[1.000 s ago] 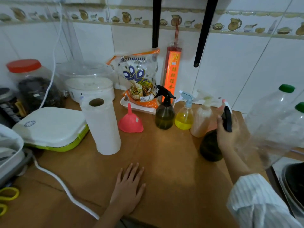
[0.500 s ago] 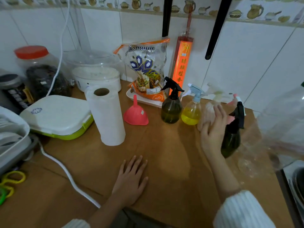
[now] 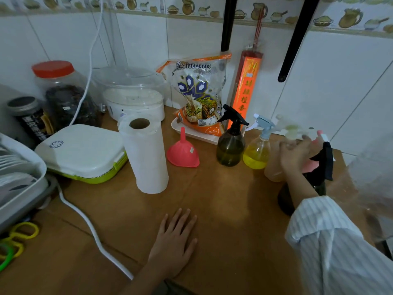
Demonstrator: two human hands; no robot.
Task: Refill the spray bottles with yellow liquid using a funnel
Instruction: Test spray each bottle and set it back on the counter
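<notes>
My left hand (image 3: 173, 243) lies flat on the wooden counter (image 3: 223, 209), fingers straight. My right hand (image 3: 294, 155) is blurred against the pale spray bottle (image 3: 273, 167); I cannot tell its grip. The pink funnel (image 3: 183, 152) sits upturned beside the paper towel roll (image 3: 146, 154).

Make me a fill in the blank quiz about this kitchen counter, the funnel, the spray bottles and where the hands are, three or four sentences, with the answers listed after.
1. The pink funnel stands with its spout pointing ____.
2. The left hand lies ____ on the wooden counter.
3. The spray bottle with the light blue trigger holds ____ liquid.
4. The funnel stands between the paper towel roll and the bottle with the ____ trigger.

Missing words: up; flat; yellow; black
</notes>
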